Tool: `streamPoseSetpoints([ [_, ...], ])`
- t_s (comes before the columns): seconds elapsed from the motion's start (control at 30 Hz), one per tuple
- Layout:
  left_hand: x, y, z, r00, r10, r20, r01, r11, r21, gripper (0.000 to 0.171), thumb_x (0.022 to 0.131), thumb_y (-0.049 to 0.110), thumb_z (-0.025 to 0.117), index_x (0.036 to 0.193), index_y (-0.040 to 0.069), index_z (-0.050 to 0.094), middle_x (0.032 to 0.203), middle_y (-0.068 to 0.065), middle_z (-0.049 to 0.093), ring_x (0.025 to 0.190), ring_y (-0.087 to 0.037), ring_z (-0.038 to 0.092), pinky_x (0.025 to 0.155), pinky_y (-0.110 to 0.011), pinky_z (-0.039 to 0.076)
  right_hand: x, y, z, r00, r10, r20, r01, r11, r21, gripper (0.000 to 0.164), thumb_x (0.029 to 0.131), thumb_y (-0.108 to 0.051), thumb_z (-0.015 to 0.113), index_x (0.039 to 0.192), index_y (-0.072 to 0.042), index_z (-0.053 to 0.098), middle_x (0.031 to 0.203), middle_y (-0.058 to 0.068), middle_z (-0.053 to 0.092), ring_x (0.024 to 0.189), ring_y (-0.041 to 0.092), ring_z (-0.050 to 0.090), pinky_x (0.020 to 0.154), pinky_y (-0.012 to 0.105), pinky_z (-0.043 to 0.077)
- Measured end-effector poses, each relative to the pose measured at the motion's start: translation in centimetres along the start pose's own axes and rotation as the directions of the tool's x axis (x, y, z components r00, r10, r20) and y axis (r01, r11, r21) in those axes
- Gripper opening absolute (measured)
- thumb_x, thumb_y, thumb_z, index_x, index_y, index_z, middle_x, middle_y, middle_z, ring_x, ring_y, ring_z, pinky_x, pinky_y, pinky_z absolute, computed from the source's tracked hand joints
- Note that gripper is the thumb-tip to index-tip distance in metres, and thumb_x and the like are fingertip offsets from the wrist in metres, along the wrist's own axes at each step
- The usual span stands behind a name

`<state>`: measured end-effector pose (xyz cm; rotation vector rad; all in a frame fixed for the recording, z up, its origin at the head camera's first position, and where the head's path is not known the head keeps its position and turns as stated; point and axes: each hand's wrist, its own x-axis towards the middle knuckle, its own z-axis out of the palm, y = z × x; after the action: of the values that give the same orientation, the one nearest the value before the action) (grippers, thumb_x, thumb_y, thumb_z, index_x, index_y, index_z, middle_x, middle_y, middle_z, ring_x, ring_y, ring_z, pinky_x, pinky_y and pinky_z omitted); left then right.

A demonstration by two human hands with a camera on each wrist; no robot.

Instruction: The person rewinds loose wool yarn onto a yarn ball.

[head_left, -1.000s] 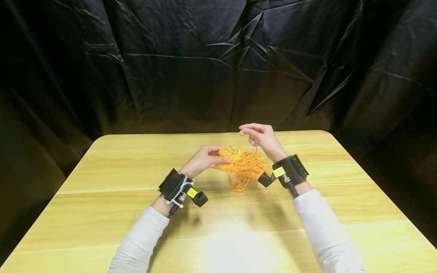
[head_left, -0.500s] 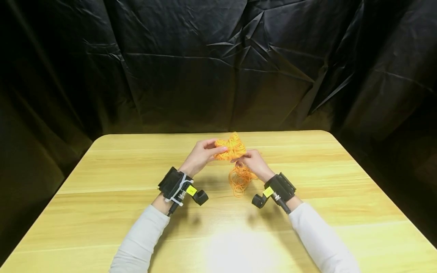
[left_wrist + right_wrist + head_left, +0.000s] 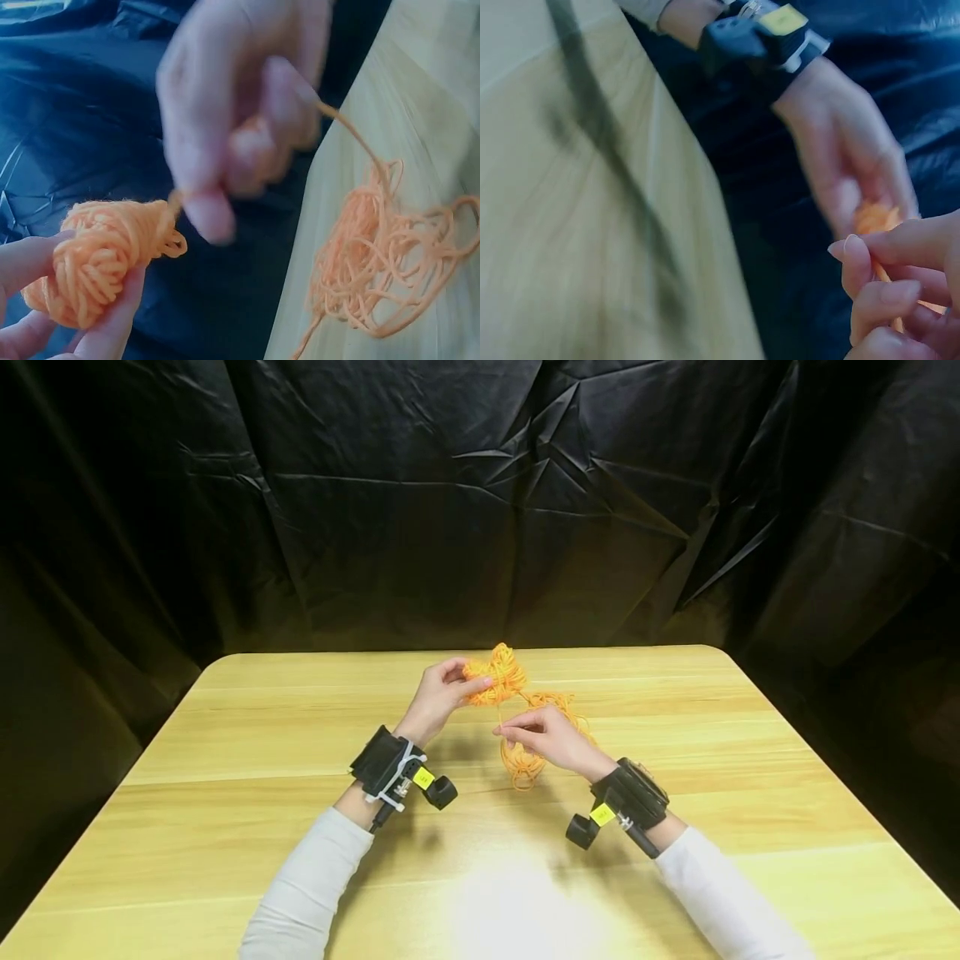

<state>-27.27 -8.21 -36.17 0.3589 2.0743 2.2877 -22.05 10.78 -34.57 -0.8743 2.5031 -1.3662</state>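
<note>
My left hand [image 3: 438, 697] grips a bundle of orange yarn [image 3: 497, 678] between thumb and fingers, above the far middle of the table. In the left wrist view the wound yarn bundle [image 3: 101, 262] has a small loop sticking out at its right end. My right hand [image 3: 551, 739] pinches a single strand between thumb and fingertips, just below and right of the bundle; the strand runs up to it. A loose tangle of the same yarn [image 3: 390, 255] lies on the table, partly behind my right hand in the head view. Another strand leads from the tangle to my right hand.
A pale wooden table [image 3: 247, 827] spreads under both arms, with a bright glare near its front. Black sheeting [image 3: 375, 527] hangs behind the far edge. Each wrist wears a strapped camera [image 3: 438, 792].
My right hand has come down from above the bundle and round to its near side, still with the strand. My left hand has lifted the bundle slightly away, leaving the tangle on the table.
</note>
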Motion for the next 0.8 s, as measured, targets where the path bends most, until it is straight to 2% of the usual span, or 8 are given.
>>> streamPoseSetpoints([
  [0.07, 0.0, 0.0, 0.0, 1.0, -0.009, 0.0, 0.009, 1.0, 0.028, 0.035, 0.076, 0.018, 0.071, 0.102, 0.002, 0.055, 0.089, -0.007, 0.059, 0.081, -0.015, 0.057, 0.076, -0.031, 0.05, -0.2, -0.7, -0.3, 1.0, -0.01, 0.006, 0.011, 0.999, -0.045, 0.019, 0.087, -0.019, 0.058, 0.093, -0.005, 0.069, 0.062, -0.001, 0.051, 0.047, 0.008, 0.032, 0.043, 0.019, 0.026],
  [0.13, -1.9, 2.7, 1.0, 0.998, -0.048, -0.03, 0.051, 0.995, 0.088, 0.037, 0.077, 0.015, 0.069, 0.106, -0.001, 0.052, 0.091, -0.01, 0.059, 0.082, -0.016, 0.058, 0.078, -0.032, 0.05, -0.3, -1.5, -0.7, 1.0, -0.015, 0.015, 0.017, 0.997, -0.075, 0.018, 0.086, -0.019, 0.059, 0.093, -0.007, 0.07, 0.064, -0.001, 0.053, 0.048, 0.009, 0.032, 0.044, 0.02, 0.026],
  [0.3, -1.9, 2.7, 1.1, 0.996, -0.091, -0.014, 0.092, 0.987, 0.131, 0.035, 0.079, 0.011, 0.066, 0.108, -0.001, 0.051, 0.092, -0.011, 0.062, 0.078, -0.011, 0.059, 0.071, -0.025, 0.049, -0.3, -3.2, -1.9, 0.999, -0.036, 0.03, 0.038, 0.996, -0.081, 0.018, 0.085, -0.017, 0.059, 0.094, -0.005, 0.069, 0.066, 0.0, 0.056, 0.047, 0.009, 0.032, 0.042, 0.02, 0.024],
  [0.47, -2.0, 2.6, 1.1, 0.994, -0.113, 0.009, 0.109, 0.978, 0.176, 0.036, 0.079, 0.013, 0.067, 0.109, 0.002, 0.051, 0.094, -0.013, 0.064, 0.079, -0.012, 0.059, 0.07, -0.024, 0.047, 0.1, -4.7, -3.2, 0.997, -0.075, -0.02, 0.073, 0.993, -0.09, 0.015, 0.085, -0.017, 0.06, 0.087, -0.004, 0.067, 0.063, 0.001, 0.055, 0.043, 0.011, 0.026, 0.041, 0.022, 0.021],
  [0.67, -2.2, 2.6, 1.3, 0.99, -0.122, 0.07, 0.106, 0.973, 0.206, 0.032, 0.079, 0.013, 0.067, 0.106, 0.003, 0.054, 0.094, -0.013, 0.064, 0.08, -0.014, 0.059, 0.072, -0.027, 0.049, 0.9, -5.6, -4.6, 0.99, -0.082, -0.115, 0.073, 0.994, -0.082, 0.016, 0.084, -0.015, 0.062, 0.09, -0.003, 0.068, 0.07, 0.01, 0.064, 0.055, 0.022, 0.044, 0.044, 0.024, 0.025],
  [0.8, -2.3, 2.6, 1.4, 0.979, -0.135, 0.15, 0.102, 0.973, 0.207, 0.031, 0.08, 0.012, 0.066, 0.106, 0.003, 0.053, 0.096, -0.013, 0.064, 0.081, -0.016, 0.061, 0.073, -0.032, 0.051, 1.8, -5.3, -5.1, 0.985, -0.048, -0.165, 0.038, 0.997, -0.063, 0.017, 0.083, -0.016, 0.062, 0.093, -0.003, 0.068, 0.074, 0.014, 0.065, 0.064, 0.027, 0.051, 0.051, 0.024, 0.036],
])
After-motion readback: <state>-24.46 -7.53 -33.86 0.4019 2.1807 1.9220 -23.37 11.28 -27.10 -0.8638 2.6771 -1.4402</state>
